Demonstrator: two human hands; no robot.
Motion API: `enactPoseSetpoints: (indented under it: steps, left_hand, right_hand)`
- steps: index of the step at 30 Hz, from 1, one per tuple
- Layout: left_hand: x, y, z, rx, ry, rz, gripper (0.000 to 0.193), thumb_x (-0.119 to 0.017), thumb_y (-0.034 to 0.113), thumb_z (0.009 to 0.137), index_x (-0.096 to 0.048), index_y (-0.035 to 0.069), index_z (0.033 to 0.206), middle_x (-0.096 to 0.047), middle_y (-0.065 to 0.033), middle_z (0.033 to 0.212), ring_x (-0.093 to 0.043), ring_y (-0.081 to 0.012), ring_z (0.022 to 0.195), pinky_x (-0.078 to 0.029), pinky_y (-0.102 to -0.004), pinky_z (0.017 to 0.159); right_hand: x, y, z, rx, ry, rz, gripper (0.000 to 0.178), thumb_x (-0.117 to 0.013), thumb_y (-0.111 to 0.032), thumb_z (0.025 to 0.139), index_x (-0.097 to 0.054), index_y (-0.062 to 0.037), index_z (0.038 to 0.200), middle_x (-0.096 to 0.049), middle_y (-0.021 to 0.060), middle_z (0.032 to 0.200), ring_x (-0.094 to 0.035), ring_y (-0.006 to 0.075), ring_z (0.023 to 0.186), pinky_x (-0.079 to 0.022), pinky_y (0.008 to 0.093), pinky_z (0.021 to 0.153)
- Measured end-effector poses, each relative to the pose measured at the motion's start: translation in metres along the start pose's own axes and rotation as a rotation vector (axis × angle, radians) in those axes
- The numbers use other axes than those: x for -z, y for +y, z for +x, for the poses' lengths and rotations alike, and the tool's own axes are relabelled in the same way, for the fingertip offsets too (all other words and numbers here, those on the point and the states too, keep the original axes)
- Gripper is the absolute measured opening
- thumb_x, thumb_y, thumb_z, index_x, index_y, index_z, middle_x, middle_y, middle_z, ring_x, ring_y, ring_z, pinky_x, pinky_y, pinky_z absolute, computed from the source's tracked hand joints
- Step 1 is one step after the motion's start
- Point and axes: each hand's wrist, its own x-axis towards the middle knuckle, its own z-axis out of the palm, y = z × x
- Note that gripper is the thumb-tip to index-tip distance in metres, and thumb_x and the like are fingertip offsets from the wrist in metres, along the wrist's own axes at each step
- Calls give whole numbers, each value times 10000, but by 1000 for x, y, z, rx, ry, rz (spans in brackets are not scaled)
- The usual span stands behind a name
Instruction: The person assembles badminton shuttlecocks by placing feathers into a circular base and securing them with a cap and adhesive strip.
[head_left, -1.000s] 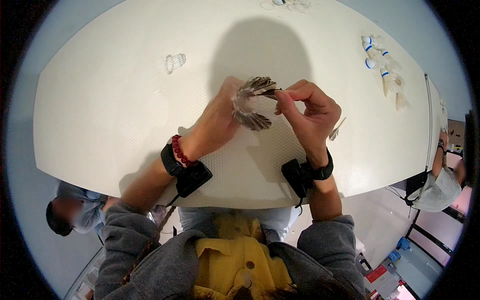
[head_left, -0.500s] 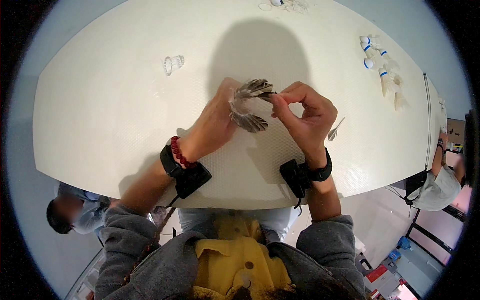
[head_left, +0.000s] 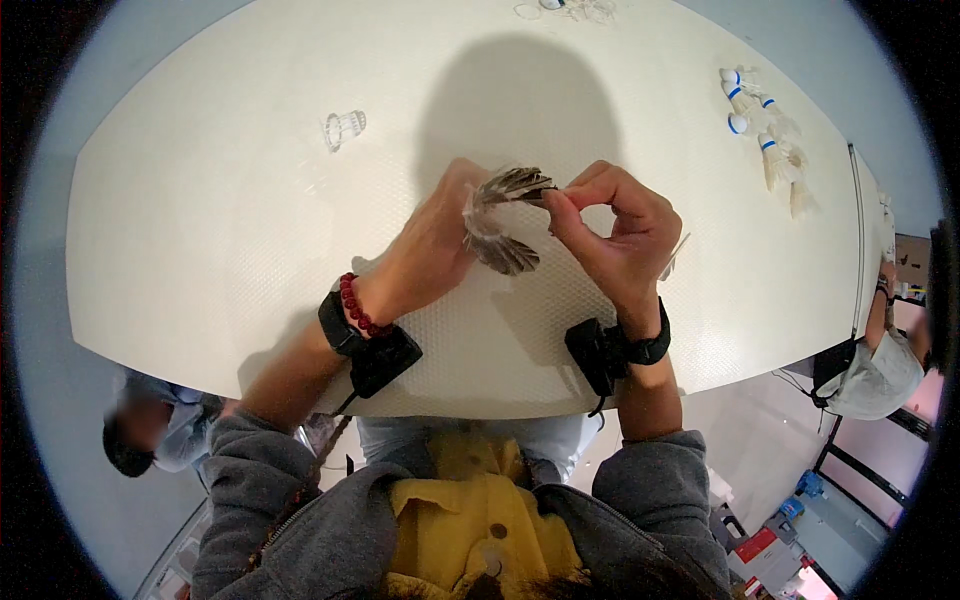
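Over the middle of the table, my left hand point(head_left: 425, 240) is closed around the base of a shuttlecock point(head_left: 512, 254) with dark grey-brown feathers fanned out to the right. The fingers hide its base. Thumb and index finger of my right hand point(head_left: 630, 225) pinch a dark feather point(head_left: 537, 194) at the upper right side of the fan. Whether that feather is fixed to the shuttlecock cannot be made out. A loose pale feather point(head_left: 674, 260) lies on the table, partly covered by my right hand.
A white shuttlecock skirt point(head_left: 345, 130) lies at the upper left of the white table point(head_left: 200, 220). Several white shuttlecocks point(head_left: 768, 148) with blue bands lie at the far right. Pale loose pieces point(head_left: 590, 10) sit at the far edge. Other people point(head_left: 870, 375) are at both sides.
My right hand has shifted slightly right, covering more of the loose feather. The shuttlecock has moved slightly down and right; both hands keep their grip.
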Motion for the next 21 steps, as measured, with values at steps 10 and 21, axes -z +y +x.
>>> enactPoseSetpoints:
  steps: [10, 21]
  left_hand:
    - [-2, -1, -3, 121, -21, -56, 405, -584, 9, 831, -431, 7, 1206, -465, -139, 1180, -487, -304, 1065, -362, -387, 932]
    - [-10, -9, -5, 50, 13, -83, 338, -540, -42, 838, -382, 12, 1132, -456, -169, 1001, -541, -339, 893, -445, -428, 757]
  right_hand:
    - [-6, -1, -1, 136, 48, -50, 131, -749, -15, 718, -624, -41, 687, -616, 66, 640, -594, 132, 565, -450, 243, 519]
    - [-6, 2, -4, -34, -17, 72, 143, -738, -22, 739, -610, -23, 675, -611, 40, 641, -571, 97, 594, -448, 223, 550]
